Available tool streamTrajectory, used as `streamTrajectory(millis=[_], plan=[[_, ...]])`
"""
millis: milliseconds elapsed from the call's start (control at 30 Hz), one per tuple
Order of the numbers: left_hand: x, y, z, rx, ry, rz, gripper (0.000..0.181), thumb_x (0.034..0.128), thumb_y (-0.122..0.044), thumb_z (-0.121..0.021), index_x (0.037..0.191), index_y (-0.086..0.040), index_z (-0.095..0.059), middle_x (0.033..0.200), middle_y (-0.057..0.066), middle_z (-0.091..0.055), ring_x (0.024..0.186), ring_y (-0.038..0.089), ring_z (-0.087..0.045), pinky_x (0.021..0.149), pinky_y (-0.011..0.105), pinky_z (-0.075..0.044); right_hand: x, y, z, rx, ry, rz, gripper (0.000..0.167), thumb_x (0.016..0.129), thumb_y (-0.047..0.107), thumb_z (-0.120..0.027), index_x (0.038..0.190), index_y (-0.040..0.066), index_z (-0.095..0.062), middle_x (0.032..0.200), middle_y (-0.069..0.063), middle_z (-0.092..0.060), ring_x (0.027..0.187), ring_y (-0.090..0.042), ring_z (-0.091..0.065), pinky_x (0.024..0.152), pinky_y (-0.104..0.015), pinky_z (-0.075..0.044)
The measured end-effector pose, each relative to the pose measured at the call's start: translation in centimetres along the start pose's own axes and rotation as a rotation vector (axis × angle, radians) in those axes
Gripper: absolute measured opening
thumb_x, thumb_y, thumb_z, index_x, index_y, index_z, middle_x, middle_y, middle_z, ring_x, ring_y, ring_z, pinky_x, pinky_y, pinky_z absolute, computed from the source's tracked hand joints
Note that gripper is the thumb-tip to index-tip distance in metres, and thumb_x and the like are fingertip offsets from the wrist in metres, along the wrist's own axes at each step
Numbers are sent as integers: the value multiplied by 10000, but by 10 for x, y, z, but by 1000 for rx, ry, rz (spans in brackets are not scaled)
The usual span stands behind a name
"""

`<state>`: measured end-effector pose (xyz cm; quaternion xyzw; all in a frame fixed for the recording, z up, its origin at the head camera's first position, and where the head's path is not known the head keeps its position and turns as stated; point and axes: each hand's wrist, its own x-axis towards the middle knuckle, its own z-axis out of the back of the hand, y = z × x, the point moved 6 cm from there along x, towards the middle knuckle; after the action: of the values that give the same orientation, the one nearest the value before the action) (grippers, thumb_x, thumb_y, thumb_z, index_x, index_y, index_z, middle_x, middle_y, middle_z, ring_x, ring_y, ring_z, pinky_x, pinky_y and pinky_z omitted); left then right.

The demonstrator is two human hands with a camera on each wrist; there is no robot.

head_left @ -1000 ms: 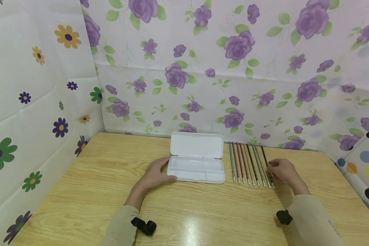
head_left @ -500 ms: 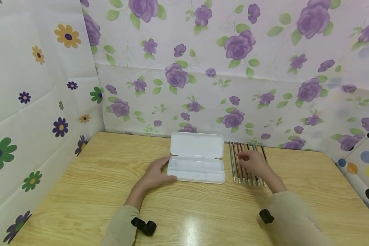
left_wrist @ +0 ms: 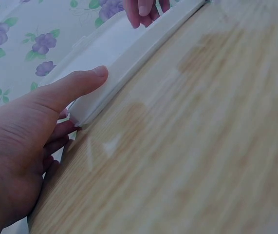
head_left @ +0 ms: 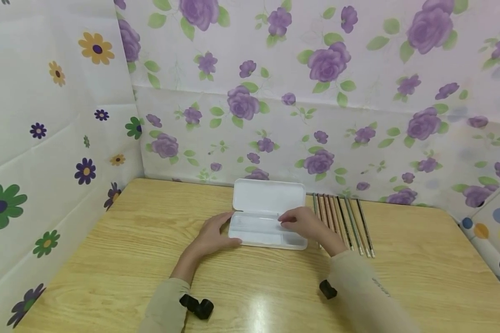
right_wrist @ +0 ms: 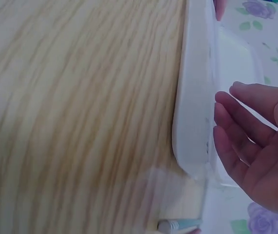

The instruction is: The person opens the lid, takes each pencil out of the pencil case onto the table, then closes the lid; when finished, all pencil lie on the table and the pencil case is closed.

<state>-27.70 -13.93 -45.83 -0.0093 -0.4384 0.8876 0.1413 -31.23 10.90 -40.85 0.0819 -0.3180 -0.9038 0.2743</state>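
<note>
A white pencil case lies with its lid raised at the back; its base has compartments. At its left end my left hand grips the case, thumb over the front rim and fingers around the end. My right hand hovers over the right part of the base, thumb near the index fingertip. In the right wrist view, the fingers of the right hand are loosely bent, with nothing visible between them. To the right lie several pencils side by side, eraser ends towards me; the right hand and forearm partly cover the leftmost ones.
The wooden table extends in front of and on both sides of the case. Flowered cloth hangs behind the table, with another flowered cloth on the left. A pencil end shows near the case in the right wrist view.
My right hand has moved left from the rightmost pencil, across the row, to above the pencil case. The pencils still lie in their row. My left hand has stayed on the case.
</note>
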Motion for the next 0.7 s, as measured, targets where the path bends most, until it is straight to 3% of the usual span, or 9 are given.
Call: streamTrajectory(millis=[367,700], plan=[[-1,-2,2,-5,-3,6,872,741,-376,-834,1458,-79,-437,1475,138,-415,1373,366,-312,1108,551,-225,9,-2,-19,17,74,-80,161,942,154,-637,1008,67,-756,1009,-43,-708,932,-189,-632,812,-363,-522],[0,0,0,10,-2,7,887,747,-400,-824,1469,-81,-421,1487,133,-401,1381,374,-289,1110,569,-200,13,3,-25,-27,129,-28,148,937,92,-630,979,28,-756,956,-54,-717,874,-173,-636,774,-336,-524]])
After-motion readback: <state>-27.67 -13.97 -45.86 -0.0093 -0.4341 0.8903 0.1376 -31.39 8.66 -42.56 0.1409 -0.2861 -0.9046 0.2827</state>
